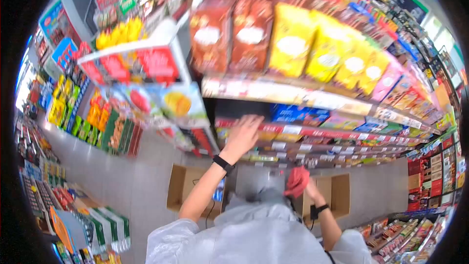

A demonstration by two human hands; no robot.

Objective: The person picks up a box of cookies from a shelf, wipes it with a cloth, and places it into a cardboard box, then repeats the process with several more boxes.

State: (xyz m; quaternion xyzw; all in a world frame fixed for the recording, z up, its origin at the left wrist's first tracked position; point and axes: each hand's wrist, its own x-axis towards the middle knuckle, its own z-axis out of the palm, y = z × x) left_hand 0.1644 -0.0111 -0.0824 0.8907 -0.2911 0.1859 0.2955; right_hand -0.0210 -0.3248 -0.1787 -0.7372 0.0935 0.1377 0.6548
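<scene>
My left hand (245, 133) reaches out to the shelf's red price rail (303, 131), its fingers stretched over the edge toward a dark gap. Just right of those fingers, blue packages (300, 113) sit on the same level. My right hand (311, 190) is closed around a crumpled red cloth (297, 182), held low in front of the shelves. Above my left hand, brown bags (210, 36) and yellow snack bags (292, 41) stand in a row behind a strip of price labels (288, 92). A dark band circles each wrist.
Two open cardboard boxes (181, 186) (340, 195) stand on the grey floor (146, 186), one on each side of my body. To the left is a display stand (166, 105) with fruit pictures. Stocked shelves and stacked goods (115, 230) surround the aisle.
</scene>
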